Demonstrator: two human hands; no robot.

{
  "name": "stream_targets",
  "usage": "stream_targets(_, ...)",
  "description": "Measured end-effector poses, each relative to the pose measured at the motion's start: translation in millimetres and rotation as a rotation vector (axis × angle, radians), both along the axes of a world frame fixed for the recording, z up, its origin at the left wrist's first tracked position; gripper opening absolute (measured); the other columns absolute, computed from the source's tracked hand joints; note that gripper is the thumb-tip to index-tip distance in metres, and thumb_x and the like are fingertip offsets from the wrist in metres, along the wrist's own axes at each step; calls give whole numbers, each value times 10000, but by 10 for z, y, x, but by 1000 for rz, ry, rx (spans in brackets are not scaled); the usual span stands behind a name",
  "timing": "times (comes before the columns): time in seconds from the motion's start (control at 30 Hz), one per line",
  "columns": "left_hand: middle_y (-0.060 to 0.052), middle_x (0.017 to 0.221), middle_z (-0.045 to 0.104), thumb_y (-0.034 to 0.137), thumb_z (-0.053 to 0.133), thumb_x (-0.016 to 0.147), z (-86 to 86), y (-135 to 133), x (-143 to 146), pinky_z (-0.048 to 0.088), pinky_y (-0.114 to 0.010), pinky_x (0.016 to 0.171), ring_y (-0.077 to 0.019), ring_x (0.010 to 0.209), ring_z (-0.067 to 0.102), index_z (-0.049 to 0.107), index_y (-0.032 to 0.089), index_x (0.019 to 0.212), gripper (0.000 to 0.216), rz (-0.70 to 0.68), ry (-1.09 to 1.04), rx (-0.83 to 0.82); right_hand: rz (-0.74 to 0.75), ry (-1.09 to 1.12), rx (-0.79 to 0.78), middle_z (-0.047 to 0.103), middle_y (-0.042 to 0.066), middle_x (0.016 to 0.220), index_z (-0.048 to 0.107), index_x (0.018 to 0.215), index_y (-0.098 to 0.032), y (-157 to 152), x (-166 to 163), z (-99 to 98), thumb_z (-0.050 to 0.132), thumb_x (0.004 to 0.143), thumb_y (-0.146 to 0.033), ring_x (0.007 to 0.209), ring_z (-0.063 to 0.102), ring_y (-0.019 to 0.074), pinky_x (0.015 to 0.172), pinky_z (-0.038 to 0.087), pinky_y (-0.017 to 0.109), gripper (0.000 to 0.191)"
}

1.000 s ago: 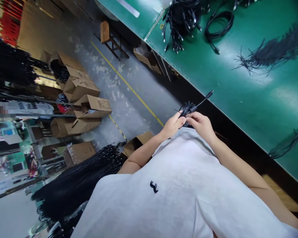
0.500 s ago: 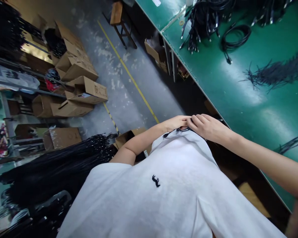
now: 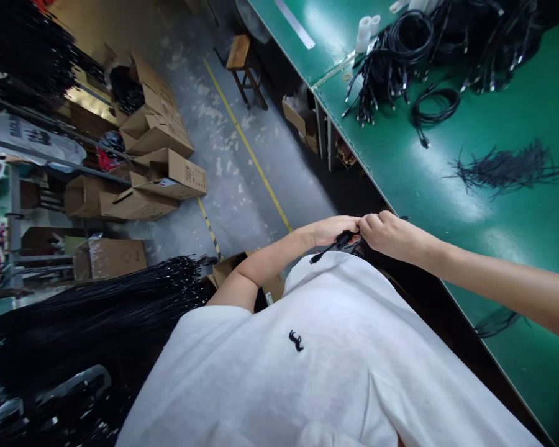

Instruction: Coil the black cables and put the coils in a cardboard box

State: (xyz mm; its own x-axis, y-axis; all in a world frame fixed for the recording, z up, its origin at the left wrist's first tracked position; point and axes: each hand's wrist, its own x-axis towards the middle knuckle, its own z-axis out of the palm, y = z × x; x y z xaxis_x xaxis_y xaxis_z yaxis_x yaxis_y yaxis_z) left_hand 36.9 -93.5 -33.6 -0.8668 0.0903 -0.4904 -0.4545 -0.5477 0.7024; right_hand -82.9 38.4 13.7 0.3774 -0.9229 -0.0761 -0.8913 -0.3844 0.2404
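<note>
Just in front of my white shirt, my two hands meet close to the table edge. My left hand [image 3: 334, 230] is closed around a black cable [image 3: 343, 238], whose plug end sticks out toward the shirt. Pressed against its fingertips, my right hand [image 3: 384, 233] is pinched on the same cable, and a thin dark end shows past its knuckles. The rest of the cable is hidden by the hands. On the green table [image 3: 451, 236] lie a coiled black cable [image 3: 440, 112] and a pile of short black twist-tie-like strands [image 3: 505, 167].
Bundles of black cables [image 3: 391, 68] and white rolls [image 3: 364, 34] stand at the table's far side, near a ruler-like strip [image 3: 295, 25]. Black cables hang in a mass [image 3: 97, 316] at my left. Cardboard boxes [image 3: 181, 177] and a wooden stool [image 3: 240, 56] are on the floor.
My hands have come slightly apart, with the right wrist turned, and more of the black cable and its plug shows. The view has shifted, bringing more of the table's far side into sight.
</note>
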Motion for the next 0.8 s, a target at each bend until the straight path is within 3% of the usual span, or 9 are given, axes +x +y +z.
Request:
stream_targets(0.1,10,558,493,11,412,701,58,-43,-94,385,-234,559,-103,541,456,500,154,676,170,-27,3,25,-16,8,28,540,113,746,654,776,-129,-54,-75,58,374,841,27,686,426,222,577,221,351,327)
stream_targets(0.2,12,602,533,-6,440,666,87,-14,-206,393,-219,564,-96,559,491,550,141,756,204,3,6,70,-164,-74,115,551,110,706,638,786,-124,-106,-173,41,385,867,-28,630,439,204,551,192,335,282)
stream_targets(0.33,7,716,583,58,487,781,61,41,-355,472,-250,724,-103,661,584,567,142,952,207,309,-20,100,-398,-118,168,615,124,774,639,882,-120,-232,-368,14,398,906,-137,637,512,204,523,164,314,242)
stream_targets(0.4,15,766,591,111,539,832,38,28,-387,477,-285,804,-110,694,594,533,160,1103,275,422,6,6,-451,-129,137,632,124,802,638,904,-124,-299,-443,42,395,911,-151,662,545,207,529,189,314,245)
stream_targets(0.47,22,812,600,133,606,839,31,-23,-376,452,-297,859,-123,753,592,487,190,1253,435,407,130,-246,-454,-142,120,640,123,807,641,903,-122,-339,-475,80,387,915,-145,684,568,208,550,229,318,255)
stream_targets(0.53,13,828,604,169,660,838,52,-97,-341,410,-321,919,-160,840,581,495,214,1323,515,280,282,-635,-417,-152,119,657,132,848,646,928,-110,-344,-471,103,382,916,-132,713,585,207,577,270,319,266)
stream_targets(0.67,-79,835,607,328,644,885,136,-197,-342,325,-413,972,-270,953,530,669,158,1092,269,64,350,-1370,-395,-160,99,663,133,872,647,940,-109,-303,-431,78,377,938,-153,710,572,195,580,273,316,274)
stream_targets(0.73,-129,886,609,364,596,910,126,-180,-418,313,-442,972,-301,995,514,671,137,917,239,26,328,-1545,-435,-152,98,642,124,816,648,904,-121,-289,-421,44,349,952,-157,680,548,196,562,242,320,305)
stream_targets(0.8,-150,964,606,354,596,909,39,-107,-520,326,-443,970,-305,1035,505,630,144,849,222,61,303,-1573,-461,-137,110,632,128,802,655,907,-118,-287,-420,-4,333,941,-130,669,530,202,556,219,328,324)
